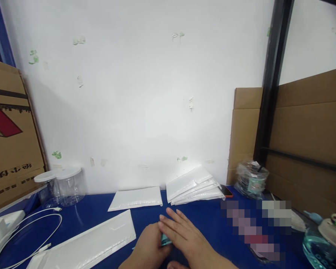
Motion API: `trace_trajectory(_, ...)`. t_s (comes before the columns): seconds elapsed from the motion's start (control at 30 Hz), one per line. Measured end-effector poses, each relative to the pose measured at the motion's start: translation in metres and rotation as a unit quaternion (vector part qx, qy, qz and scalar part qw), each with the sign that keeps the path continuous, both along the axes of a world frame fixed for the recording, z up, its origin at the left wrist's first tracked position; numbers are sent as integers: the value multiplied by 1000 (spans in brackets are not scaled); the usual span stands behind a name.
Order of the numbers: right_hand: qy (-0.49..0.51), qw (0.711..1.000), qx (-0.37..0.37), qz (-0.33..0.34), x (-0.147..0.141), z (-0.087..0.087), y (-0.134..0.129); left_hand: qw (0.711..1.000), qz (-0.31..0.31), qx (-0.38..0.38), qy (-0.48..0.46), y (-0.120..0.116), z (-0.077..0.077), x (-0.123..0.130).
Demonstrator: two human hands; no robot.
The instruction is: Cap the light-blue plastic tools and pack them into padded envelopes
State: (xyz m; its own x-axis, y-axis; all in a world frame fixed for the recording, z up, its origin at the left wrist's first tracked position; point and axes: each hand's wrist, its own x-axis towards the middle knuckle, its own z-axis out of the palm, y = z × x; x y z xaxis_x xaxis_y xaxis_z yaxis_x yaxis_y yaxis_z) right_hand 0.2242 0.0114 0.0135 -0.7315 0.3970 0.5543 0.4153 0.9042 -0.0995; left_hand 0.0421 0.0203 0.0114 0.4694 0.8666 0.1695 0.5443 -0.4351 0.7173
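Note:
Low in the middle of the head view, my left hand [151, 243] is curled round a small teal, shiny thing [165, 240]. Only a sliver of it shows between the hands, so its kind cannot be made out. My right hand [184, 235] lies across it from the other side, fingers stretched out and fingertips against the left hand. To the left of my hands is a long white padded envelope [92, 243]. Behind them lie another white envelope [137, 198] and a fanned stack of white envelopes [193, 186].
Two clear lidded jars [70, 186] stand at the back left, near a white cable [30, 215] and a cardboard box [14, 142]. On the right are a bagged cup [252, 181], a teal-liquid container [324, 243] and a partly blurred patch. A phone [226, 191] lies beside the stack.

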Motion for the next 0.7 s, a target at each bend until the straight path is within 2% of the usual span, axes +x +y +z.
trace_trajectory(0.1, 95, 994, -53, -26, 1, -1, -2, 999, 13, 32, -30, 0, 4, -1)
trace_trajectory(0.23, 197, 965, -157, -78, -3, -8, -3, 994, 6, 33, -107, -6, 11, 0)
trace_trajectory(0.37, 223, 929, -276, -101, -11, -14, -3, 981, -48, 26, -185, -17, 14, 3)
trace_trajectory(0.5, 191, 899, -390, -53, -12, -19, -11, 968, -102, -10, -229, -25, 13, 9)
trace_trajectory(0.63, 229, 875, -419, -83, -10, -23, -16, 941, -163, -48, -292, -27, 14, 15)
trace_trajectory(0.7, 240, 876, -414, -57, -13, -23, -13, 930, -174, -83, -313, -28, 17, 16)
